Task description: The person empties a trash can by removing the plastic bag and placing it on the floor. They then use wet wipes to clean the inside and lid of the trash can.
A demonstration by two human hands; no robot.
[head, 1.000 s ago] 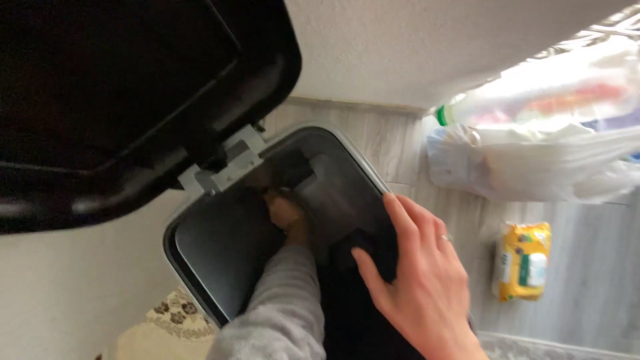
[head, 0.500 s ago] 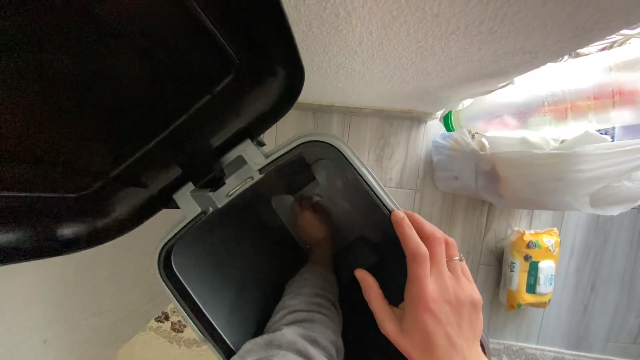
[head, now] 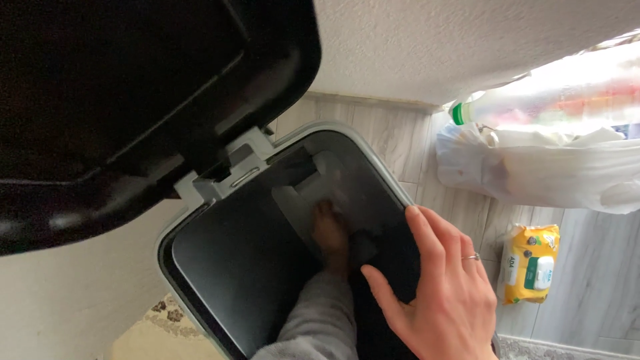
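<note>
A person's left hand [head: 331, 235], in a grey sleeve [head: 319, 323], reaches deep inside an open bin [head: 200, 200], its raised black lid [head: 133, 100] at far left; whether that hand grips anything cannot be told in the dark. The right hand [head: 443, 293], fingers spread, rests on the bin's right rim over black liner [head: 393, 257]. On the floor [head: 587, 307] to the right lie a yellow wipes pack [head: 530, 263] and a white plastic bag [head: 540, 170].

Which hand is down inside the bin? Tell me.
The left hand, grey-sleeved, reaches deep into the open bin; the right hand, wearing a ring, rests at its rim.
</note>
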